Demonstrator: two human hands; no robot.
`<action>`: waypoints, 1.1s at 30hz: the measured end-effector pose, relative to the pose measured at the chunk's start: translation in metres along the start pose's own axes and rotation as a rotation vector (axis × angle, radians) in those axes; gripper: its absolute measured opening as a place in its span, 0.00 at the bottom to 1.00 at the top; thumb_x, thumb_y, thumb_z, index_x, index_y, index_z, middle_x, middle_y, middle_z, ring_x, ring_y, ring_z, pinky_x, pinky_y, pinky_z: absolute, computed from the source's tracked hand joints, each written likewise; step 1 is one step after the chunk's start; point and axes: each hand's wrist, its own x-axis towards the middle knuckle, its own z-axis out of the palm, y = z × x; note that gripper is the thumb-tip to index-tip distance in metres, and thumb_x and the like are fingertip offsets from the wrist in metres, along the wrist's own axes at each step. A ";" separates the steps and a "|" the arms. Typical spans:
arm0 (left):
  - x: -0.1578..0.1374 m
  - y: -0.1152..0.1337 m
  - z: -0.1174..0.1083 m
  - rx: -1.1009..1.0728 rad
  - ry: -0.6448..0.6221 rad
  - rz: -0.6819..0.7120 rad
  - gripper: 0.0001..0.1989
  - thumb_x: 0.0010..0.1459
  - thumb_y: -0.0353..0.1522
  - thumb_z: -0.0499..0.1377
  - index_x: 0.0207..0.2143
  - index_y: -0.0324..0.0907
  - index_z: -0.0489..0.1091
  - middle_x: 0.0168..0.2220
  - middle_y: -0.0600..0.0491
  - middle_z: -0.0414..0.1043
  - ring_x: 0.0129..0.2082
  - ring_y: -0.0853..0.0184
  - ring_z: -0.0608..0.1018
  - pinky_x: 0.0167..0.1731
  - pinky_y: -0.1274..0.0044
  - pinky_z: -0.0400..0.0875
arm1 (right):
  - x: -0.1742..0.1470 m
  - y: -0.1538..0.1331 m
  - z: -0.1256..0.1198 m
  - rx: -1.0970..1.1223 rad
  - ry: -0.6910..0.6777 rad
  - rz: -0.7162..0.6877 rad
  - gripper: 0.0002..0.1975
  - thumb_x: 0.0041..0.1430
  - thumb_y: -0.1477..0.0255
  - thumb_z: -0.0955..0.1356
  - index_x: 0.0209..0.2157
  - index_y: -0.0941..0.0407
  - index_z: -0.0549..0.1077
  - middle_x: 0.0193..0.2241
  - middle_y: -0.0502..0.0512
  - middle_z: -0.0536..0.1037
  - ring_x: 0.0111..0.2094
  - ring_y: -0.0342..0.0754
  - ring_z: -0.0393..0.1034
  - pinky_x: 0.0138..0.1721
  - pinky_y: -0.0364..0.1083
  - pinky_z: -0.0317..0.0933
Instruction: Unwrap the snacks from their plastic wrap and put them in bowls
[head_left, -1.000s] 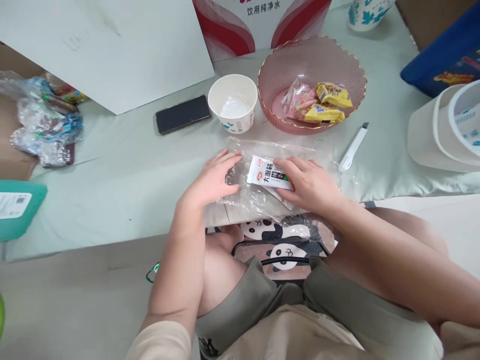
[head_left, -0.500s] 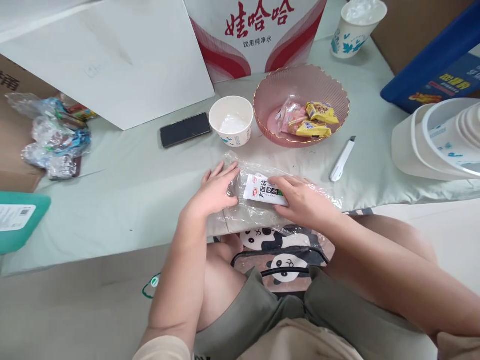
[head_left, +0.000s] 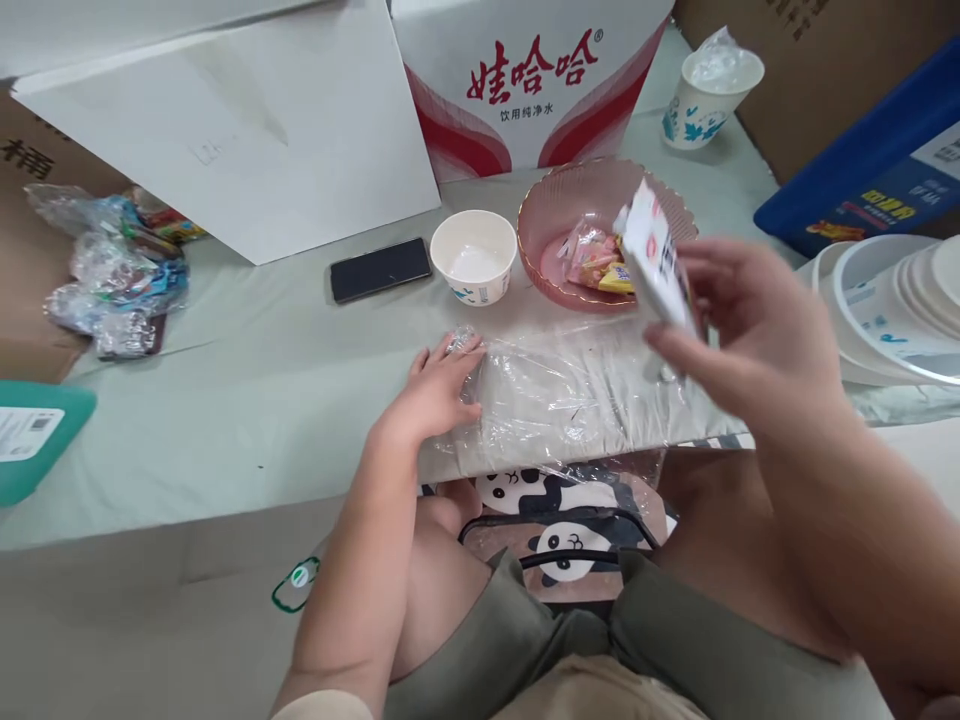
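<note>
My right hand (head_left: 772, 330) is raised over the right part of the table, thumb and fingers closed on a white snack packet (head_left: 660, 255) that stands tilted in front of the pink glass bowl (head_left: 534, 225). Inside the bowl lie pink and yellow wrapped snacks (head_left: 592, 262), partly hidden by the packet. On the table my left hand (head_left: 436, 398) rests with its fingers spread on clear plastic film (head_left: 555, 395), which bunches up at the fingertips. The film reaches over the table's front edge. A paper bowl (head_left: 476, 262) stands just beyond my left hand.
A black phone (head_left: 381, 270) lies left of the paper bowl. White cartons (head_left: 525, 140) stand behind. Wrapped snacks (head_left: 124, 285) are piled at left, near a green container (head_left: 45, 440). At right are a paper cup (head_left: 694, 120), a blue jug (head_left: 847, 180) and a tub of cups (head_left: 847, 330).
My right hand has lifted the snack packet off the film and carried it right, up in front of the bowl. My left hand stays on the film. The cutter is now mostly hidden.
</note>
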 end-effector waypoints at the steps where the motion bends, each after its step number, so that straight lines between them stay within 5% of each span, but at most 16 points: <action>1: 0.000 0.000 0.000 0.007 0.002 0.003 0.42 0.55 0.32 0.61 0.73 0.47 0.56 0.78 0.52 0.43 0.79 0.51 0.43 0.75 0.52 0.41 | 0.017 -0.001 0.000 -0.049 0.041 0.098 0.30 0.52 0.69 0.75 0.58 0.53 0.72 0.49 0.61 0.82 0.41 0.56 0.78 0.42 0.58 0.73; 4: 0.001 0.000 0.000 0.029 0.013 0.009 0.44 0.55 0.32 0.60 0.74 0.45 0.54 0.78 0.51 0.43 0.78 0.50 0.44 0.75 0.52 0.42 | 0.071 -0.003 0.002 -0.236 0.065 0.245 0.31 0.50 0.71 0.77 0.57 0.55 0.74 0.49 0.62 0.82 0.44 0.55 0.77 0.51 0.61 0.70; 8: 0.003 -0.003 0.003 0.021 0.025 0.028 0.45 0.54 0.32 0.60 0.74 0.43 0.53 0.78 0.50 0.45 0.78 0.49 0.45 0.75 0.51 0.42 | 0.110 -0.011 0.006 -0.385 -0.096 0.266 0.35 0.54 0.69 0.76 0.63 0.57 0.70 0.62 0.67 0.75 0.60 0.63 0.71 0.62 0.65 0.61; 11: 0.002 -0.005 0.006 -0.012 0.052 0.050 0.44 0.54 0.31 0.60 0.73 0.45 0.55 0.77 0.49 0.47 0.78 0.48 0.46 0.74 0.48 0.42 | 0.093 -0.015 0.010 -0.398 -0.011 0.187 0.25 0.62 0.67 0.71 0.59 0.60 0.74 0.61 0.67 0.75 0.64 0.63 0.68 0.64 0.63 0.59; 16: 0.000 -0.007 0.008 -0.073 0.081 0.080 0.43 0.52 0.30 0.63 0.71 0.45 0.59 0.77 0.46 0.50 0.78 0.46 0.48 0.74 0.48 0.42 | 0.026 0.010 0.020 -0.216 0.237 -0.004 0.17 0.59 0.70 0.69 0.50 0.57 0.77 0.48 0.64 0.82 0.52 0.62 0.77 0.54 0.64 0.69; 19: 0.000 -0.010 0.007 -0.201 0.222 0.097 0.32 0.54 0.31 0.63 0.63 0.43 0.69 0.71 0.44 0.63 0.73 0.48 0.62 0.73 0.53 0.53 | 0.004 0.033 0.018 -0.242 0.145 -0.041 0.23 0.56 0.66 0.71 0.53 0.56 0.75 0.51 0.66 0.81 0.54 0.65 0.76 0.56 0.66 0.68; 22: 0.005 -0.014 0.007 -0.370 0.524 0.081 0.20 0.58 0.33 0.63 0.53 0.43 0.73 0.60 0.45 0.69 0.63 0.53 0.73 0.68 0.61 0.65 | -0.001 0.047 0.007 -0.271 0.065 -0.118 0.26 0.56 0.60 0.71 0.55 0.55 0.74 0.53 0.68 0.80 0.55 0.66 0.75 0.56 0.66 0.68; 25: 0.013 -0.018 0.010 -0.444 0.724 0.085 0.33 0.54 0.31 0.68 0.62 0.48 0.63 0.64 0.45 0.64 0.67 0.53 0.69 0.68 0.62 0.63 | -0.005 0.049 -0.002 -0.233 -0.014 -0.312 0.28 0.57 0.53 0.72 0.55 0.54 0.74 0.52 0.69 0.80 0.54 0.66 0.75 0.55 0.64 0.69; 28: 0.024 -0.020 0.016 -0.545 0.747 0.096 0.44 0.51 0.31 0.71 0.66 0.54 0.55 0.65 0.47 0.65 0.66 0.55 0.69 0.65 0.62 0.65 | -0.014 0.048 0.001 -0.193 -0.134 -0.410 0.30 0.57 0.52 0.73 0.56 0.53 0.73 0.52 0.68 0.79 0.53 0.65 0.76 0.53 0.62 0.70; 31: 0.035 -0.021 0.019 -0.757 0.821 0.065 0.34 0.53 0.32 0.69 0.60 0.52 0.62 0.48 0.51 0.77 0.49 0.61 0.79 0.54 0.67 0.72 | -0.023 0.051 0.013 -0.220 -0.258 -0.331 0.27 0.60 0.59 0.73 0.58 0.53 0.70 0.53 0.65 0.79 0.54 0.63 0.75 0.52 0.60 0.71; 33: 0.041 -0.022 0.019 -0.894 0.898 0.064 0.26 0.52 0.32 0.68 0.53 0.49 0.67 0.36 0.55 0.76 0.37 0.66 0.79 0.44 0.72 0.74 | -0.026 0.056 0.019 -0.220 -0.334 -0.243 0.27 0.60 0.60 0.72 0.58 0.53 0.69 0.55 0.64 0.78 0.55 0.63 0.75 0.51 0.60 0.71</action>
